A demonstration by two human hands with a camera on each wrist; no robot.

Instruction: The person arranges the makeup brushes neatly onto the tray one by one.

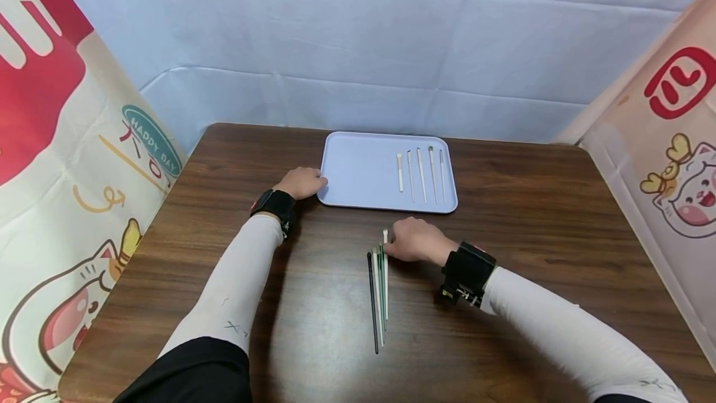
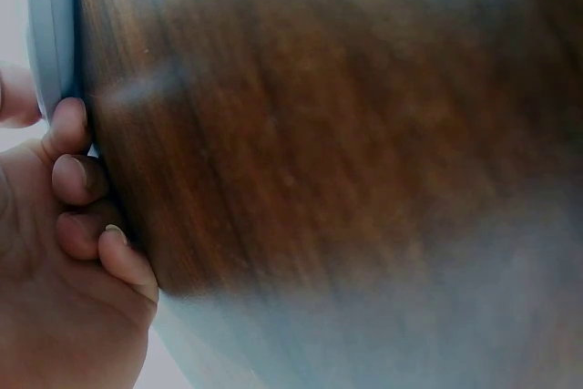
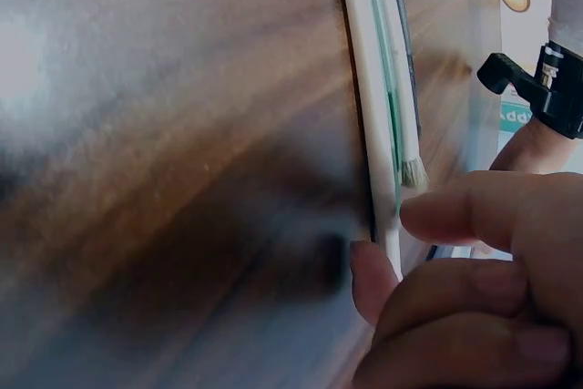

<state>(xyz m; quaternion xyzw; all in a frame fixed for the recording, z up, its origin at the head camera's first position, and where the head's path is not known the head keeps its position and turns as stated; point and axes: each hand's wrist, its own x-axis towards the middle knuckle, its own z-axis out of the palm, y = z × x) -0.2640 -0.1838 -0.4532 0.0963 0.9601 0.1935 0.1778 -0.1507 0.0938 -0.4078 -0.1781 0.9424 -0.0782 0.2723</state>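
Neatly rowed, five brushes (image 1: 422,174) in tray (image 1: 358,170), left grip (image 1: 302,183) holding it, right grip (image 1: 416,240) pinching white brush (image 3: 370,79)

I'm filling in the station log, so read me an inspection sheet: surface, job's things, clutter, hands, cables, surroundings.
Surface: brown wood-grain table, shiny with reflected light
Job's things: pale tray bearing five slender brushes; brush bundle on the table, handles black, white and green
Clutter: nothing seen
Hands: left hand grips the tray's left edge; right hand appears to pinch a white-handled brush at the bundle
Cables: nothing seen
Surroundings: pale-blue sheet behind; cartoon-printed cloths on left and right
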